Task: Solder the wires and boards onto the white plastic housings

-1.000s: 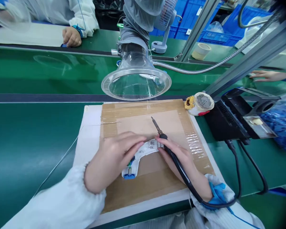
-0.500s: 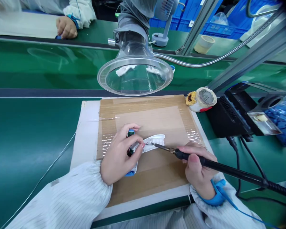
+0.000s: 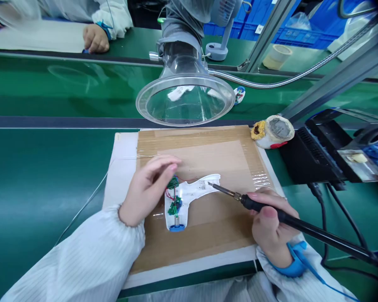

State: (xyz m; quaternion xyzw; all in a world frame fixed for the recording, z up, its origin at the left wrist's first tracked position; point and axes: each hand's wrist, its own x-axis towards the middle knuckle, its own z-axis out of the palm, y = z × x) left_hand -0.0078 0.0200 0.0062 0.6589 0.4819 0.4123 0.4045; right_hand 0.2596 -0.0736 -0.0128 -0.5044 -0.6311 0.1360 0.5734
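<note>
My right hand (image 3: 272, 224) grips a soldering iron (image 3: 255, 204), its tip over the narrow arm of a white plastic half-shell (image 3: 193, 189). I cannot tell whether the tip touches it. The gun-shaped shell lies on the cardboard with green circuit boards (image 3: 175, 205), thin red and green wires, and a blue end piece (image 3: 177, 227). My left hand (image 3: 145, 191) hovers at the shell's upper left, fingers loosely bent, with nothing visible in them. A thin solder wire (image 3: 91, 195) comes in from the left and runs behind its fingers.
Cardboard (image 3: 220, 226) covers a white board. A clear fume hood (image 3: 185, 100) hangs over its far edge. At right stand a tip-cleaning pot (image 3: 272, 131) with yellow sponge and a black soldering station (image 3: 315, 155). Across the bench rests a co-worker's hand (image 3: 95, 38).
My left hand has let go at the shell and moved up and left, uncovering the circuit boards. The iron's tip has shifted slightly along the shell's arm, and the camera view has turned a little.
</note>
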